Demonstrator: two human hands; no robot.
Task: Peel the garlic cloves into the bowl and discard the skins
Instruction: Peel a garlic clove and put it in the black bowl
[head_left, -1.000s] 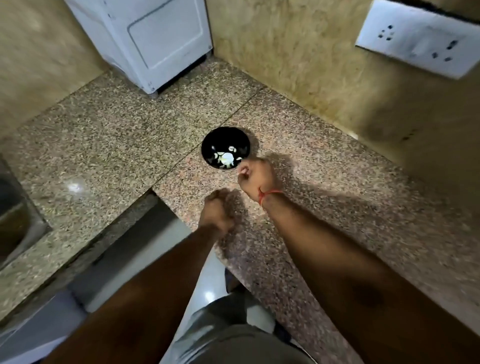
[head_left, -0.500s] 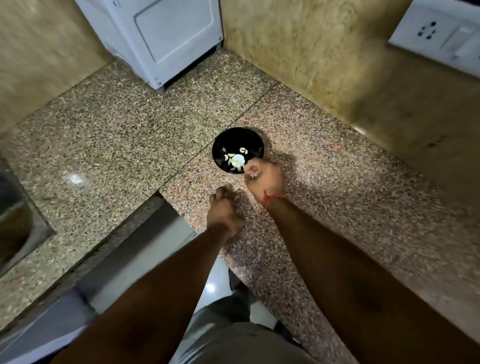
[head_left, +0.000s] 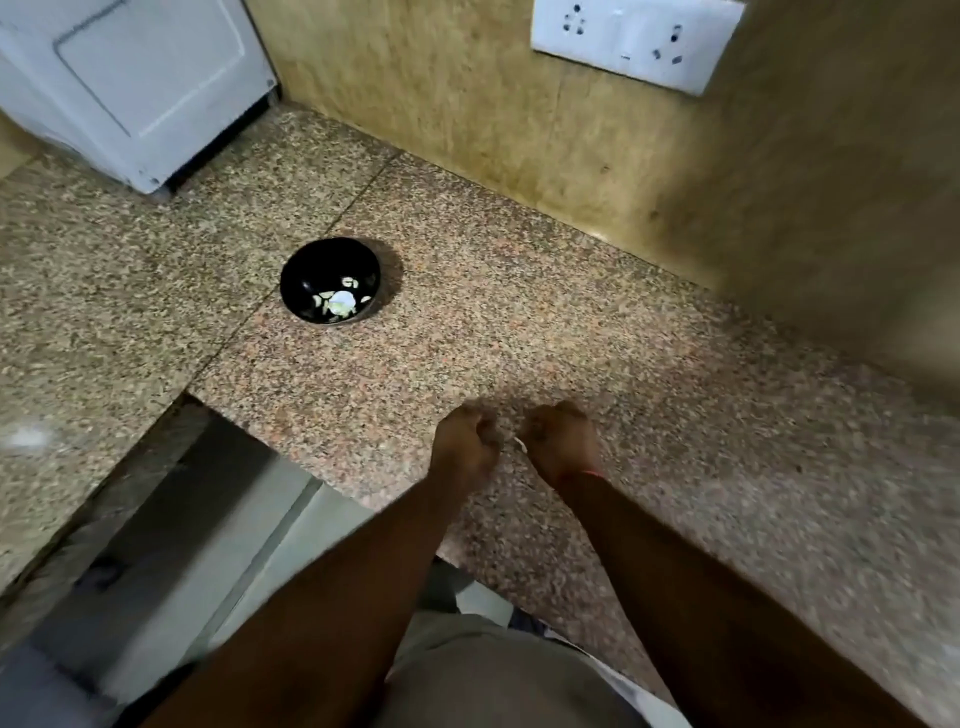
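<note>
Our two hands sit close together over the speckled tabletop (head_left: 649, 374), near its front edge. The left hand (head_left: 465, 441) is curled; what it holds we cannot tell. The right hand (head_left: 563, 441) is curled too, a small white sliver (head_left: 519, 443) showing at its fingers. The black bowl (head_left: 330, 280), holding pale garlic pieces (head_left: 340, 301), stands well apart, farther back and to the left.

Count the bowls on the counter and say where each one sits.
1. The black bowl sits on the granite counter, on the seam between slabs, ahead and left of both hands. No others show.
</note>
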